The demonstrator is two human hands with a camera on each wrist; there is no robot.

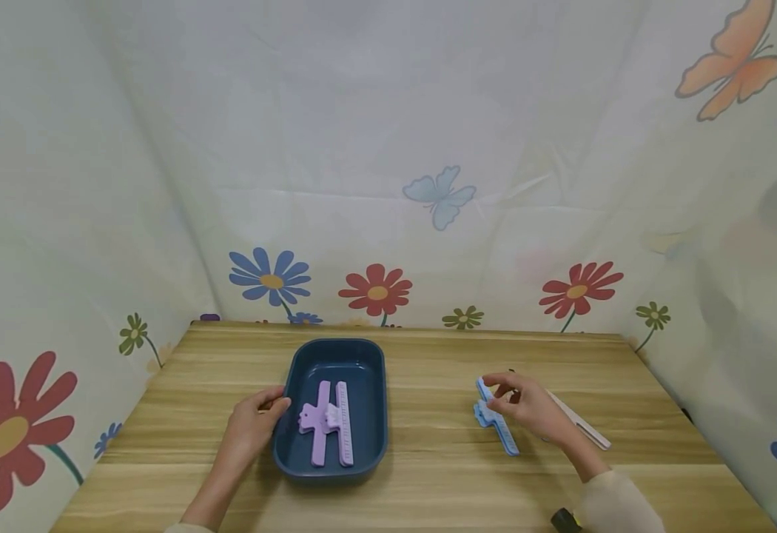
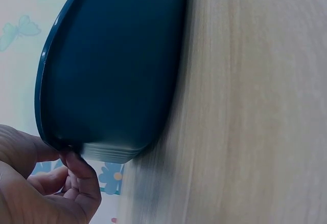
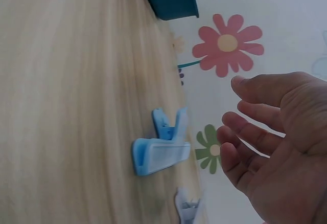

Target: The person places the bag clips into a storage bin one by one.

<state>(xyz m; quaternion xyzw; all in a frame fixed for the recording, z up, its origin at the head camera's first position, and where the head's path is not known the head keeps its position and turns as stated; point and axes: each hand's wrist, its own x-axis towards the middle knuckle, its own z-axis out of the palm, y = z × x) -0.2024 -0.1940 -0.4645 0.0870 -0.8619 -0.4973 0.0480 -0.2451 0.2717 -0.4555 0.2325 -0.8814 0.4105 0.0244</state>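
In the head view, my left hand (image 1: 253, 424) pinches the left rim of a dark blue plastic tray (image 1: 331, 474). The left wrist view has the thumb and index finger on that tray rim (image 2: 42, 98). Side by side inside the tray lie a purple clip (image 1: 319, 446) and a lighter purple clip (image 1: 345, 440). My right hand (image 1: 528, 406) hovers over a light blue clip (image 1: 506, 438) on the table. Seen from the right wrist, the fingers are loosely bent, apart from the blue clip (image 3: 162, 157), and hold nothing.
A white clip (image 1: 588, 428) lies right of the blue one, partly behind my right hand. Near my right sleeve is a small black object (image 1: 564, 520). The wood-grain table (image 1: 442, 481) is bordered by a flower-printed curtain (image 1: 375, 222) at the back and sides.
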